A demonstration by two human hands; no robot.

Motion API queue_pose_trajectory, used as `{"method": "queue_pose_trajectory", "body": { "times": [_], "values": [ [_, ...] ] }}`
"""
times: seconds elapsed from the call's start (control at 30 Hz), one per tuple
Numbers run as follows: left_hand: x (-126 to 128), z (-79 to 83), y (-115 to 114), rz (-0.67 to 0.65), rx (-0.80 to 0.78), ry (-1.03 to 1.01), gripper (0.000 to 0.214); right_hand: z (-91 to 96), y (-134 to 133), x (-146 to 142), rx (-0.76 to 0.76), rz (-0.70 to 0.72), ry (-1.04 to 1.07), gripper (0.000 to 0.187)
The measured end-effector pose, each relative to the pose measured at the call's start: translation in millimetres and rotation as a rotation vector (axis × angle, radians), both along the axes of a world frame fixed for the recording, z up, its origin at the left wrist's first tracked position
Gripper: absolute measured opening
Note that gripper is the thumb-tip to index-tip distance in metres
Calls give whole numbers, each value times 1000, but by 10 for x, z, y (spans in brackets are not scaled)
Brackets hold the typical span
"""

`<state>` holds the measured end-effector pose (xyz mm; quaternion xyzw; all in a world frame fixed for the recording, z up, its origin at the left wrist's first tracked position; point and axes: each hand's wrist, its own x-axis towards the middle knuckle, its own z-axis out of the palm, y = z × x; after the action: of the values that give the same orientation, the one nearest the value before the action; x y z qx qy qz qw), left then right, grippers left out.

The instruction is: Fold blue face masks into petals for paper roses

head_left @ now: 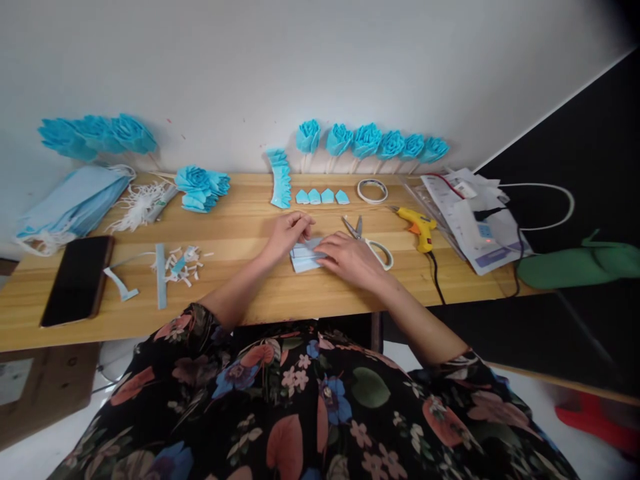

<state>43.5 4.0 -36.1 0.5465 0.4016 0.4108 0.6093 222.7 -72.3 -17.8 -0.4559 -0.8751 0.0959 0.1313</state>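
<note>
Left hand (287,233) pinching, right hand (350,260) pressing open-palmed, the folded blue sheet (304,257) at bench (250,220) centre; uneven pressure could skew the crease, or nudge the scissors (369,243) lying at 2 o'clock.

Folded sheet (304,257) mid-counter (250,230), under left hand (287,233) and right hand (350,260). Scissors (373,243) just right of it, glue gun (419,228) further right, tape roll (373,191) behind scissors. Scraps (183,261) left of hands, phone (77,280) far left, mask stack (70,207) behind phone. Flower row (370,141) at back against wall

Matt wooden table (260,300), blue cloth piece (303,257)
</note>
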Motion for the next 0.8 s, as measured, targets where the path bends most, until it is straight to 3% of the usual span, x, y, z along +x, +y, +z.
{"method": "queue_pose_trajectory", "body": {
  "times": [0.17,0.37,0.47,0.53,0.63,0.7,0.8],
  "values": [
    [-10,6,-5,-35,-54,7,18,-37,70,-10,-54,-134,135,18],
    [-68,95,-10,293,94,-164,36,33,311,146,-174,-419,694,18],
    [-71,142,-32,172,-2,-195,49,121,408,162,-120,-451,731,17],
    [-57,158,-39,35,-115,-197,56,173,447,137,-15,-411,650,17],
    [-40,161,-17,-92,-322,-293,60,207,477,78,186,-238,455,18],
    [-45,153,14,-87,-409,-376,50,206,491,51,240,-124,342,20],
    [-72,133,55,22,-416,-439,24,216,533,62,232,-29,307,22]
  ]
}}
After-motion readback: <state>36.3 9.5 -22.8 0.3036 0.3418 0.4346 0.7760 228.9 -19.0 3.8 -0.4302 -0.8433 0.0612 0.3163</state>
